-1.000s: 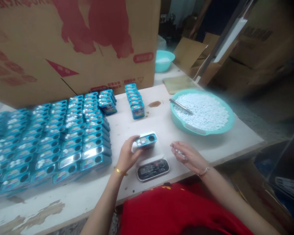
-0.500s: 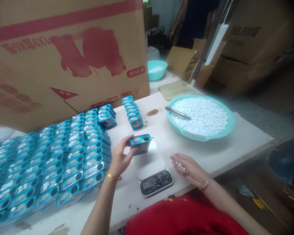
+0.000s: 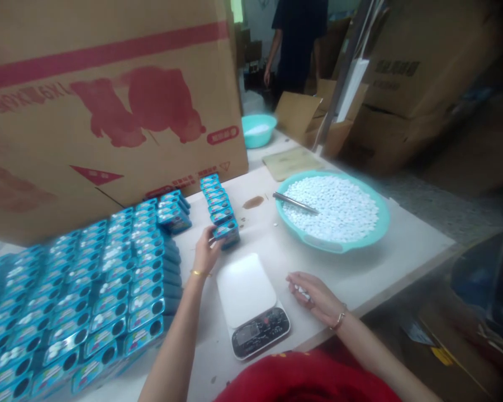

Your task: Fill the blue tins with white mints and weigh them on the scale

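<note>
Head view: left hand [image 3: 204, 254] pinches a blue tin [image 3: 227, 231] at the near end of a short row of tins [image 3: 216, 198] toward the bench's far edge. Right hand [image 3: 314, 296], loosely curled near the front edge, holds a few white tablets [image 3: 302, 291]. Between the hands lies a scale [image 3: 251, 301] with a bare pan; a basin of tablets [image 3: 333, 209] sits toward the right edge. Judged step: setting the tin into the row; next calls for a square release against its neighbour
</note>
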A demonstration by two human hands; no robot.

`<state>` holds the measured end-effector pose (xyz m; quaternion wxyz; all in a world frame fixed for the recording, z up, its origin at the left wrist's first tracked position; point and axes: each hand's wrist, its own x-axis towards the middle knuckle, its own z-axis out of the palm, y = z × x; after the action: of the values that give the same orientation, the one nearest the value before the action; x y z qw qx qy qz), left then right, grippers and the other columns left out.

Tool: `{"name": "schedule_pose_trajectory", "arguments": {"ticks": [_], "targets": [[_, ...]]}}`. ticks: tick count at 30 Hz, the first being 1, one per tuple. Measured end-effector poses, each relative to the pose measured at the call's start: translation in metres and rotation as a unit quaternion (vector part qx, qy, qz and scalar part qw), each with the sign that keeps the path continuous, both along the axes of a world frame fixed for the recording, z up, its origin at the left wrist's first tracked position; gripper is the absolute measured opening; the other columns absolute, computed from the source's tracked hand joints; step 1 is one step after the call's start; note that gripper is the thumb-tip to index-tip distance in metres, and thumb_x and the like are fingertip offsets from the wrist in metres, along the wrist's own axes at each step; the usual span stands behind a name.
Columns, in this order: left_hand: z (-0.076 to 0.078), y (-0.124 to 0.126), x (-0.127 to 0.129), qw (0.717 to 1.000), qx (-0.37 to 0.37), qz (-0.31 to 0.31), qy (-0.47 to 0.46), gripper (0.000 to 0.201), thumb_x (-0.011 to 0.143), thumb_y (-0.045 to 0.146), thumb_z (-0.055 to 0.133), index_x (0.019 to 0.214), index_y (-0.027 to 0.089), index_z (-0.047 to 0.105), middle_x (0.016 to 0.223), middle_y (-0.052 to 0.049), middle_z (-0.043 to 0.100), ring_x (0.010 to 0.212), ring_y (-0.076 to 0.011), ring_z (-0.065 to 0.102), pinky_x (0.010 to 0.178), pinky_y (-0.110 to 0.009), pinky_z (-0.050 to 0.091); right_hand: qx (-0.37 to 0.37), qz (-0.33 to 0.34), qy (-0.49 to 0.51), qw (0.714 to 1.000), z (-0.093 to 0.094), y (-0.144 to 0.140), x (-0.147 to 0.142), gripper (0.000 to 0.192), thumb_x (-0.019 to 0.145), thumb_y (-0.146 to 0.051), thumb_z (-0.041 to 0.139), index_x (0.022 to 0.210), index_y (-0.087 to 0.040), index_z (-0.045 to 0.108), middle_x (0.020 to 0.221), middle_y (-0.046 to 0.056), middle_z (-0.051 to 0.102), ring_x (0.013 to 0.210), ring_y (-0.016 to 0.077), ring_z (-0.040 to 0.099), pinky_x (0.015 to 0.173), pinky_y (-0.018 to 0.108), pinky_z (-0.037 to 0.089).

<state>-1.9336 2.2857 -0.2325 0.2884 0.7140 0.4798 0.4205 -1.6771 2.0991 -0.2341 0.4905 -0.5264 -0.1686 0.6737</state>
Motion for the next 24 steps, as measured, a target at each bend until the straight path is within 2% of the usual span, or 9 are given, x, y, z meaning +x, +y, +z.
{"name": "schedule_pose_trajectory", "arguments": {"ticks": [4, 6, 7, 9, 12, 14, 18, 21, 24], "targets": [[0.015, -0.011, 0.027, 0.983, 0.109, 0.063, 0.132, 0.041, 0.082, 0.035, 0.058, 0.119, 0.017, 0.053, 0.123, -0.015, 0.047, 0.119, -0.0297, 0.044, 0.103, -0.049, 0.036, -0.035, -0.025, 0.004, 0.999, -0.011, -0.001, 0.003, 0.036, 0.067, -0.044, 0.077, 0.080, -0.013, 0.064, 0.067, 0.000, 0.055, 0.046, 0.0018, 0.034, 0.041, 0.018, 0.014], [0.021, -0.014, 0.059, 0.969, 0.105, -0.008, 0.223, 0.035, 0.089, 0.031, 0.048, 0.121, 0.017, 0.052, 0.121, -0.014, 0.049, 0.115, -0.0254, 0.048, 0.100, -0.041, 0.039, -0.039, -0.027, 0.000, 0.999, -0.014, -0.002, 0.003, 0.035, 0.068, -0.044, 0.076, 0.079, -0.013, 0.064, 0.066, -0.001, 0.055, 0.047, 0.0020, 0.034, 0.041, 0.017, 0.014], [0.022, -0.012, 0.078, 0.959, 0.074, -0.074, 0.262, 0.033, 0.091, 0.029, 0.045, 0.121, 0.017, 0.051, 0.120, -0.013, 0.050, 0.110, -0.0223, 0.052, 0.097, -0.036, 0.042, -0.035, -0.025, -0.002, 0.999, -0.015, -0.002, 0.003, 0.035, 0.069, -0.045, 0.076, 0.079, -0.013, 0.063, 0.065, -0.001, 0.054, 0.047, 0.0021, 0.034, 0.041, 0.017, 0.015], [0.017, -0.001, 0.119, 0.943, 0.035, -0.141, 0.300, 0.032, 0.089, 0.027, 0.048, 0.119, 0.018, 0.053, 0.114, -0.010, 0.054, 0.097, -0.0177, 0.058, 0.087, -0.029, 0.046, -0.022, -0.018, -0.005, 1.000, -0.016, -0.002, 0.002, 0.037, 0.069, -0.047, 0.075, 0.079, -0.013, 0.063, 0.064, -0.001, 0.054, 0.046, 0.0021, 0.033, 0.041, 0.018, 0.014], [0.004, 0.022, 0.167, 0.927, 0.008, -0.159, 0.339, 0.027, 0.084, 0.024, 0.054, 0.109, 0.016, 0.058, 0.103, -0.009, 0.057, 0.083, -0.0162, 0.060, 0.076, -0.027, 0.048, -0.015, -0.012, -0.006, 1.000, -0.017, -0.003, 0.001, 0.038, 0.069, -0.049, 0.074, 0.079, -0.014, 0.063, 0.065, -0.001, 0.054, 0.045, 0.0025, 0.032, 0.041, 0.018, 0.015], [-0.002, 0.031, 0.182, 0.918, -0.002, -0.160, 0.364, 0.016, 0.082, 0.019, 0.054, 0.096, 0.016, 0.061, 0.094, -0.008, 0.059, 0.078, -0.0164, 0.060, 0.071, -0.026, 0.047, -0.013, -0.014, -0.011, 1.000, -0.018, -0.004, 0.000, 0.038, 0.069, -0.050, 0.074, 0.079, -0.015, 0.064, 0.066, -0.001, 0.055, 0.045, 0.0032, 0.032, 0.042, 0.019, 0.016], [0.011, 0.021, 0.164, 0.911, 0.006, -0.146, 0.385, 0.008, 0.081, 0.015, 0.052, 0.080, 0.017, 0.060, 0.083, -0.005, 0.059, 0.073, -0.0155, 0.058, 0.066, -0.025, 0.044, -0.007, -0.011, -0.022, 1.000, -0.018, -0.004, 0.000, 0.037, 0.069, -0.051, 0.073, 0.077, -0.015, 0.064, 0.067, 0.000, 0.055, 0.047, 0.0042, 0.034, 0.042, 0.020, 0.017], [0.035, 0.004, 0.121, 0.924, 0.036, -0.098, 0.368, 0.015, 0.089, 0.022, 0.044, 0.087, 0.018, 0.058, 0.093, -0.006, 0.059, 0.083, -0.0167, 0.057, 0.073, -0.027, 0.044, -0.006, 0.001, -0.019, 1.000, -0.018, -0.004, 0.001, 0.036, 0.072, -0.050, 0.072, 0.077, -0.016, 0.064, 0.068, 0.000, 0.056, 0.048, 0.0042, 0.035, 0.043, 0.019, 0.018], [0.054, -0.002, 0.074, 0.938, 0.088, 0.002, 0.334, 0.021, 0.093, 0.026, 0.038, 0.091, 0.017, 0.057, 0.094, -0.008, 0.058, 0.089, -0.0189, 0.055, 0.080, -0.030, 0.043, 0.001, 0.014, -0.013, 1.000, -0.019, -0.004, 0.003, 0.035, 0.073, -0.050, 0.071, 0.077, -0.015, 0.064, 0.069, 0.000, 0.056, 0.049, 0.0040, 0.037, 0.044, 0.019, 0.020]]}}
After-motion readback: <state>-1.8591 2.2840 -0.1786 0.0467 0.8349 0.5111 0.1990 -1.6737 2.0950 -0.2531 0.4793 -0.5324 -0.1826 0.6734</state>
